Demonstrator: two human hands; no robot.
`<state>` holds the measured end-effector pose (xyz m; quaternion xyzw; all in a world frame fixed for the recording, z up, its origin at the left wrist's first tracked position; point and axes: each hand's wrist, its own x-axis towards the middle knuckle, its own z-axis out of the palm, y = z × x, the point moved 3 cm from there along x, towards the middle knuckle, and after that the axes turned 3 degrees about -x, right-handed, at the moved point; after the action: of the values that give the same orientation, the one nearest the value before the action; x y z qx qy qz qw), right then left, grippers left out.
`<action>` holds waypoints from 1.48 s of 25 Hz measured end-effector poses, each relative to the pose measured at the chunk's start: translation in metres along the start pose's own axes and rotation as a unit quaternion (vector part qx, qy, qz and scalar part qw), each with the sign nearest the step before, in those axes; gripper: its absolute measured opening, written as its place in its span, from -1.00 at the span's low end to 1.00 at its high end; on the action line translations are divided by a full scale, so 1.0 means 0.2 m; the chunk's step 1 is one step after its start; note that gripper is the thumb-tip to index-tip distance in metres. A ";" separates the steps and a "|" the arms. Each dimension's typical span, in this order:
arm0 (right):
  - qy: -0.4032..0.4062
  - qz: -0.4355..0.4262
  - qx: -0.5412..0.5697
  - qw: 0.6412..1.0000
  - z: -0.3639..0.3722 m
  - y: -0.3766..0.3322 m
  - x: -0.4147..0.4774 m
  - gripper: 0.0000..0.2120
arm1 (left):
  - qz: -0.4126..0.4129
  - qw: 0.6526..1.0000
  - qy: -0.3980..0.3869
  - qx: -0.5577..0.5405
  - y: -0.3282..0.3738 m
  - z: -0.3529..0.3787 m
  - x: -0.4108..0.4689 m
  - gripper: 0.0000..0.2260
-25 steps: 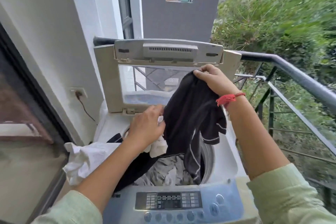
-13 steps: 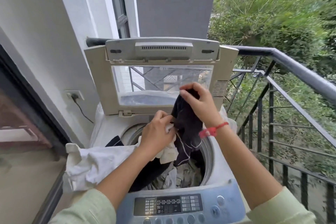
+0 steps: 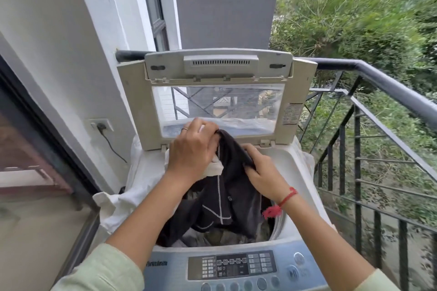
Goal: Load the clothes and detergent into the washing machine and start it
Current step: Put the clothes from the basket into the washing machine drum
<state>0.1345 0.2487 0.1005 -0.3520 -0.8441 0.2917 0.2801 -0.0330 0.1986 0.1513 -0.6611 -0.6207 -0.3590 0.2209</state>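
A top-loading washing machine point(image 3: 300, 168) stands before me with its lid point(image 3: 220, 66) raised upright. A black garment with white stitching point(image 3: 227, 198) hangs over the drum opening, above other clothes lying inside. My left hand point(image 3: 192, 151) grips the garment's top edge together with a piece of white cloth point(image 3: 216, 169). My right hand point(image 3: 262, 172) grips the garment's right side, lower down over the drum. The control panel point(image 3: 236, 267) with its buttons faces me at the bottom.
White cloth point(image 3: 115, 205) drapes over the machine's left side. A wall socket with a plugged cord point(image 3: 101, 126) is on the left wall beside a dark glass door point(image 3: 35, 149). A black metal railing point(image 3: 390, 92) runs close along the right.
My right hand has come down from high above the lid to the drum's right side with the black garment. My left hand has risen and now grips the garment's top edge.
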 end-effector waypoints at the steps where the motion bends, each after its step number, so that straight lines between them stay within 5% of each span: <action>1: 0.002 0.004 0.041 0.999 0.01 0.00 0.00 -0.66 | -0.006 1.000 -0.004 0.011 -0.04 -0.01 0.01 -0.75; 2: 0.028 -0.004 0.015 0.999 -0.01 0.00 0.00 -0.75 | -0.007 1.000 -0.004 0.022 -0.08 -0.02 0.03 -0.74; 6: 0.084 0.006 -0.214 0.973 -0.19 0.07 0.08 -0.57 | -0.064 0.997 0.037 -0.003 -0.21 -0.13 0.18 -0.77; 8: 0.087 0.028 -0.137 0.986 -0.25 0.09 0.11 -0.80 | -0.083 0.995 -0.032 -0.051 -0.23 -0.10 0.22 -0.80; 10: 0.060 0.032 0.031 0.997 -0.30 0.10 0.13 -0.89 | -0.079 0.972 -0.196 -0.107 -0.16 0.03 0.16 -0.64; 12: 0.054 0.031 0.134 0.989 -0.39 0.05 0.14 -0.74 | -0.119 0.912 -0.346 -0.184 -0.04 0.17 0.01 -0.26; 14: 0.039 0.016 0.144 0.989 -0.49 -0.02 0.12 -0.65 | -0.164 0.863 -0.401 -0.261 0.07 0.27 -0.10 -0.15; 16: 0.049 -0.012 0.082 0.995 -0.58 -0.04 0.11 -0.73 | -0.158 0.851 -0.401 -0.301 0.13 0.36 -0.11 -0.50; 18: 0.160 -0.014 0.002 0.987 -0.70 0.01 0.10 -0.76 | -0.153 0.887 -0.339 -0.273 0.16 0.38 -0.02 -0.78; 20: 0.229 0.011 -0.084 0.970 -0.79 0.08 0.04 -0.60 | -0.150 0.938 -0.230 -0.212 0.15 0.33 0.11 -0.79; 25: 0.075 0.061 -0.378 0.921 -0.58 0.21 -0.07 -0.47 | -0.073 0.982 -0.119 -0.128 0.10 0.05 0.29 -0.83; 29: 0.205 0.128 -0.235 0.941 -0.58 0.38 -0.03 -0.53 | -0.016 0.993 -0.112 -0.028 0.04 -0.13 0.33 -0.67; 30: 0.180 0.165 -0.179 0.953 -0.56 0.45 -0.02 -0.54 | -0.028 0.985 -0.172 0.002 -0.03 -0.14 0.34 -0.61; 33: -0.070 0.210 -0.165 0.961 -0.40 0.61 0.03 -0.60 | -0.087 0.913 -0.391 0.085 -0.25 -0.05 0.25 -0.73; 35: -0.080 0.191 -0.160 0.965 -0.32 0.62 0.10 -0.61 | -0.141 0.882 -0.437 0.105 -0.36 0.05 0.15 -0.73; 37: 0.012 0.170 -0.080 0.982 -0.27 0.55 0.19 -0.59 | -0.188 0.908 -0.363 0.086 -0.41 0.10 0.10 -0.70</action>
<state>0.1952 0.3570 0.0718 -0.5152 -0.7890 0.2625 0.2078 -0.1102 0.2372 0.1406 -0.5952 -0.7993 -0.0742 -0.0355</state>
